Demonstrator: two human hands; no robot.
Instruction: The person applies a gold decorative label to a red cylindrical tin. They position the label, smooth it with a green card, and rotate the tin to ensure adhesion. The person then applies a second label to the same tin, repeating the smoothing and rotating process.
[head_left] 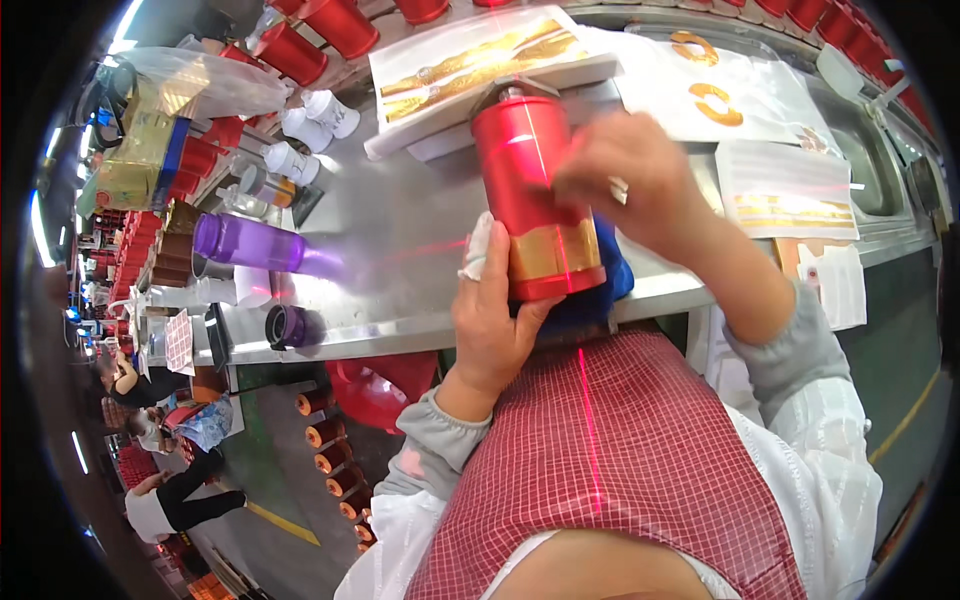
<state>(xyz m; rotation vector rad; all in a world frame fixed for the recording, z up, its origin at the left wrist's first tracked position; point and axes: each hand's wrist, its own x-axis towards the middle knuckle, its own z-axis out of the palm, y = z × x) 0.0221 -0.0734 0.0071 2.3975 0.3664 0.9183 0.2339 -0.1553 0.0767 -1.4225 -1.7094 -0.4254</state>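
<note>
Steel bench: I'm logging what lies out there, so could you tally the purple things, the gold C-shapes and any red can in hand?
Red can in hand: 1
Gold C-shapes: 2
Purple things: 2 (bottle, cap-like piece)
Total: 5

A right hand (640, 180) blurs against a red canister (512, 140), its fingertips indistinct and part of the canister's side hidden. The canister partly covers a blue cloth (618, 268). Far red cans (420, 9) are cropped; workers (180, 500) at left are too small to read.
</note>
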